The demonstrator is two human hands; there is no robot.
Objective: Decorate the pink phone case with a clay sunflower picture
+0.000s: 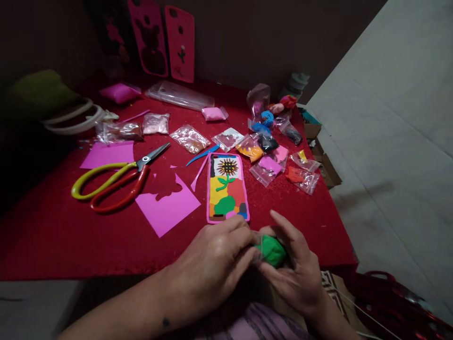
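Note:
Between my two hands, at the table's front edge, is a small clear plastic bag of green modelling clay [273, 251]. My left hand [222, 257] is closed, its fingers pinching the bag's clear end. Curled around the green lump from the other side is my right hand [297, 269], its index finger raised. Just beyond the hands lies a phone case [226, 189] with a pink rim, covered in coloured clay with a sunflower and a green stem. Its lower edge is partly hidden by my left hand.
Scissors [138, 170] with yellow and red handles lie open at left, near a cut pink sheet [169, 208]. A blue modelling tool [203, 155] rests above the case. Clay bags [267, 169] crowd the right side. Two pink cases [180, 45] stand at the back.

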